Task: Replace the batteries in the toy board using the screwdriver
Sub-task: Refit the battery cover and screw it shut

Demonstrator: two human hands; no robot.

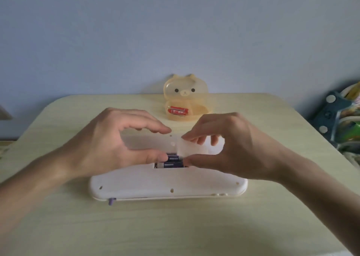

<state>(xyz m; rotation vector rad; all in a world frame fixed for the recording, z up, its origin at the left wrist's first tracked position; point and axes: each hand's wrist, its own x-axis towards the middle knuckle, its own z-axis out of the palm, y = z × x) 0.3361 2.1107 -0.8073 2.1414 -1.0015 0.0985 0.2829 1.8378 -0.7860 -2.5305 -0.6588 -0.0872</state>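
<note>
Right hand [229, 144]: our thumb and fingers pinch the small white battery cover [191, 149], tilted over the open slot, mid-frame.
Left hand [109, 144]: our fingers curl half open; the thumb rests by the slot, gripping nothing.
Batteries [169, 162]: two dark ones sit in the slot.
Toy board [167, 181]: white, face down, centre of frame.
Bear box [185, 98]: behind, with a red battery [178, 111] inside.
Table [194, 226]: pale yellow.
</note>
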